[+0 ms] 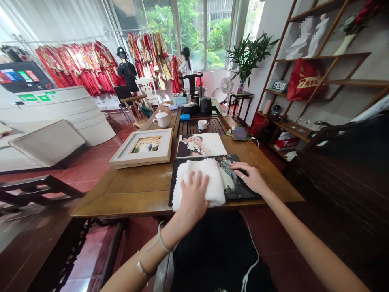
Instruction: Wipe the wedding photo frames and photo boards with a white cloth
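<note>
My left hand (194,192) lies with fingers spread on a folded white towel (215,174), pressing it onto a dark photo panel (243,187). The towel covers the panel's left part; a couple printed on it shows to the right. My right hand (249,177), wearing a ring, rests flat with fingers stretched out on the panel's right side. Just behind lies a lighter wedding photo print (212,144), touching or nearly touching the panel's far edge. A pale framed photo (144,148) with a wide white mat lies to the left.
On the wooden table (121,196) stand a lidded white cup (161,119), a tea tray (194,126) with a small cup (202,124), a black kettle (206,106) and a phone (241,133) at right. Shelves (322,56) line the right wall. Two people are near red garments (79,67).
</note>
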`<state>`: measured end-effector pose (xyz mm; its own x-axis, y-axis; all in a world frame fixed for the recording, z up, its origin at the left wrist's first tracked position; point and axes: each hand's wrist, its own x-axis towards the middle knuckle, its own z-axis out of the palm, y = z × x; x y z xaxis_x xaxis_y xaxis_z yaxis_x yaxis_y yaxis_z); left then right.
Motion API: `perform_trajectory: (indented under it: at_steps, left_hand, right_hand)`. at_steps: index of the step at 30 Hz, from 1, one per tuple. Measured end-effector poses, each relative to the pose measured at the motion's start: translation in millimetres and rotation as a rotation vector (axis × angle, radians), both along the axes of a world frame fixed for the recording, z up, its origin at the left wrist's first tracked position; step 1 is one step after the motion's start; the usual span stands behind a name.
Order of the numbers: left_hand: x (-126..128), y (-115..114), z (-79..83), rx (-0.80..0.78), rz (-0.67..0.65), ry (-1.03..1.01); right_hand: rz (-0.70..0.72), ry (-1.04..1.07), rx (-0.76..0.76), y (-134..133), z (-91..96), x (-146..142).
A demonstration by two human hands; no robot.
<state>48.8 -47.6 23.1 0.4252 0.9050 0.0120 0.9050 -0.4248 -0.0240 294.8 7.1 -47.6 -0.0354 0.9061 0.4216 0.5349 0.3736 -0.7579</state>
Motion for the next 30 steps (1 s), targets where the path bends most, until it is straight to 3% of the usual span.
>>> perform_trajectory:
  at_steps: [4, 9, 17, 26, 30]
  left_hand:
    - [-14, -31, -0.9, -0.052, -0.055, -0.037]
    - [-22, -29, -2.6, -0.051, -0.059, -0.113]
    - [-27, 6, -3.9, 0.009, -0.021, -0.123]
    - [-27, 83, -5.4, 0.081, 0.056, -0.173]
    - [-27, 97, -8.4, 0.107, 0.079, -0.199]
  right_hand:
    - [0.004, 0.009, -0.001, -1, 1.0, 0]
    - [0.012, 0.017, 0.001, 0, 0.2, 0]
    - [0.008, 0.009, -0.013, 0, -0.2, 1]
    - [0.008, 0.008, -0.001, 1, -2.0, 2]
    - [0.019, 0.009, -0.005, 2, -3.4, 3]
